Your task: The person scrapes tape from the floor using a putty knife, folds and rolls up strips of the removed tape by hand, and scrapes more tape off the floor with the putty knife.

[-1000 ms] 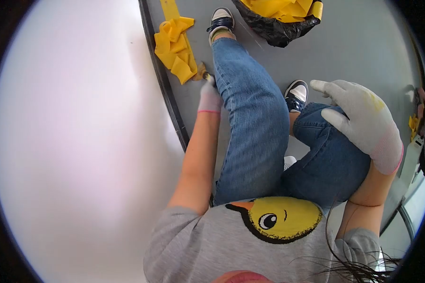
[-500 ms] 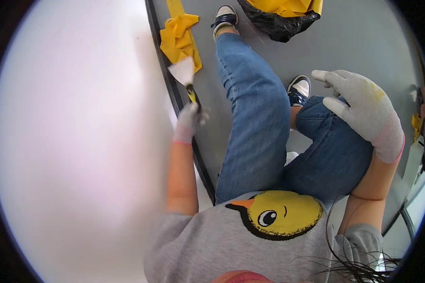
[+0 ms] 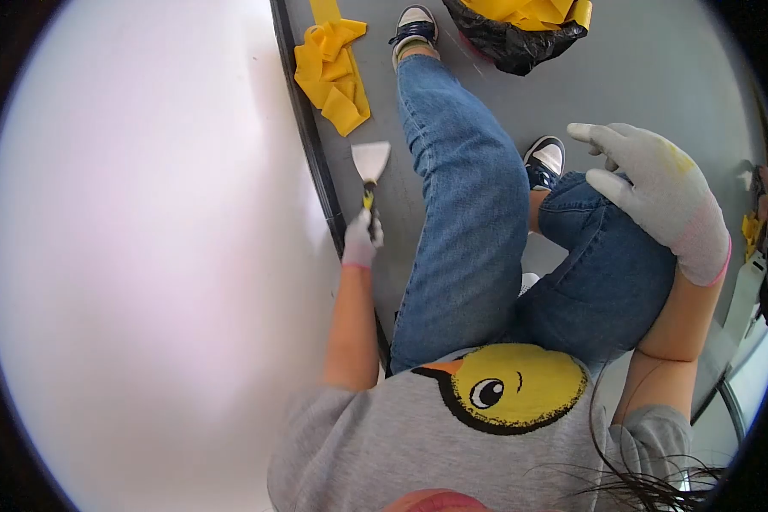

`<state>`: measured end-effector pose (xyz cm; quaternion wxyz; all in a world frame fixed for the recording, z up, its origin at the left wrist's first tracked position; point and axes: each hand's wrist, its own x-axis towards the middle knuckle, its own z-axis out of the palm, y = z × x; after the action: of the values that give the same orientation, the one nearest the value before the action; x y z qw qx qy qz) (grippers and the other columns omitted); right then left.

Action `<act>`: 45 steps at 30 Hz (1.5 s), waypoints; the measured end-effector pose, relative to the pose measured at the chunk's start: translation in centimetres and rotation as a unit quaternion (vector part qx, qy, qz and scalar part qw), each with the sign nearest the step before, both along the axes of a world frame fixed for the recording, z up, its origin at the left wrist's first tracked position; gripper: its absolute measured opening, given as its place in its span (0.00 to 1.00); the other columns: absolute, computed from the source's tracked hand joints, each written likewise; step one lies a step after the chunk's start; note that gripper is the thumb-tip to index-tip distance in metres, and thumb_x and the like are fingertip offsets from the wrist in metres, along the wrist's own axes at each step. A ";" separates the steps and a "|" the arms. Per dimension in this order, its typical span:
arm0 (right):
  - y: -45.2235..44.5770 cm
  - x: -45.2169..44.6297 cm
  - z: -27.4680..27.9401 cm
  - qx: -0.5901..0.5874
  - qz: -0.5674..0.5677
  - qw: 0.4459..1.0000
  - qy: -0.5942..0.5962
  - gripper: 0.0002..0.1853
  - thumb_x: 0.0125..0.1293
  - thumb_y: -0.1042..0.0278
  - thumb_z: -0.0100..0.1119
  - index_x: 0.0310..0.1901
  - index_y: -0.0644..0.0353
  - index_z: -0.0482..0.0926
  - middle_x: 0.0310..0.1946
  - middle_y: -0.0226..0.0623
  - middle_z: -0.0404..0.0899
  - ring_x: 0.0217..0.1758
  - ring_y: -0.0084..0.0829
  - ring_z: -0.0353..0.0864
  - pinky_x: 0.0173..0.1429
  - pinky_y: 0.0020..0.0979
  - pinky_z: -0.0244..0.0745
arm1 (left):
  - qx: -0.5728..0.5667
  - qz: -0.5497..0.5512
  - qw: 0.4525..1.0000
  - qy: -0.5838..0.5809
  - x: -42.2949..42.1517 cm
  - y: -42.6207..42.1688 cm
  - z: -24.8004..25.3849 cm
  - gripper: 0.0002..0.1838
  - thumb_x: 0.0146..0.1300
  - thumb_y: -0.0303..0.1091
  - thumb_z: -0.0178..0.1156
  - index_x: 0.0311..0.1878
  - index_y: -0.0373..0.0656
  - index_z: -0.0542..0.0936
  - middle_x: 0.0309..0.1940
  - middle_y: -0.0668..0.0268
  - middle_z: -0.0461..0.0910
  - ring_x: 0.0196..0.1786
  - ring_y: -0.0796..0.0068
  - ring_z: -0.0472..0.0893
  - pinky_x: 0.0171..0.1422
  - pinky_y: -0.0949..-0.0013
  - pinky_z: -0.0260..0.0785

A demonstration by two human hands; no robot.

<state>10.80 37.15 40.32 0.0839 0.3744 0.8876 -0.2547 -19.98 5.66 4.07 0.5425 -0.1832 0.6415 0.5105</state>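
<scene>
My left hand (image 3: pixel 363 239), in a light glove with a pink cuff, is closed round the black and yellow handle of a scraper (image 3: pixel 371 162). The scraper's broad metal blade points away from me, over the grey floor beside the black edge strip. Beyond the blade lies a crumpled length of yellow tape (image 3: pixel 333 77). My right hand (image 3: pixel 657 192), gloved in grey-white with a yellow stain, rests over my bent right knee. Its fingers are apart and nothing is in them.
A black plastic bag (image 3: pixel 520 51) filled with yellow material stands on the grey floor (image 3: pixel 478 111) at the top. A white surface (image 3: pixel 145 256) lies left of the black strip (image 3: pixel 316 162). My legs in jeans take up the middle. More yellow material (image 3: pixel 749 235) shows at the far right.
My left hand and the scraper have come back towards me from near the yellow tape, then shifted slightly right, off the white surface's edge. My right hand has hardly moved.
</scene>
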 end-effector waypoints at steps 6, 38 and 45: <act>0.5 -0.7 -0.9 0.030 0.020 0.998 0.045 0.20 0.63 0.60 0.52 0.56 0.56 0.75 0.44 0.45 0.79 0.49 0.43 0.78 0.55 0.36 0.72 | 0.058 0.041 0.990 0.119 -6.9 14.8 6.8 0.11 0.67 0.45 0.54 0.37 0.48 0.73 0.18 0.70 0.69 0.17 0.75 0.67 0.20 0.72 0.54; 4.4 -20.7 -10.6 -0.446 -0.131 0.800 0.380 0.21 0.68 0.50 0.48 0.41 0.62 0.79 0.32 0.34 0.81 0.33 0.26 0.80 0.43 0.27 0.73 | 0.187 -0.084 0.899 0.386 0.5 28.0 18.6 0.16 0.66 0.42 0.52 0.33 0.38 0.77 0.25 0.59 0.77 0.21 0.69 0.76 0.23 0.64 0.65; 8.5 -20.2 -14.4 -0.322 -0.064 0.914 0.239 0.12 0.59 0.66 0.58 0.39 0.67 0.78 0.25 0.34 0.78 0.25 0.27 0.76 0.31 0.31 0.71 | 0.207 -0.217 0.922 0.243 5.8 27.8 21.0 0.17 0.64 0.40 0.54 0.47 0.34 0.72 0.29 0.60 0.78 0.19 0.70 0.77 0.19 0.68 0.67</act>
<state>-9.42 45.62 25.94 -0.0310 0.3113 0.7252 -0.6133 -14.23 33.45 25.08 0.4928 0.2068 0.6577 0.5309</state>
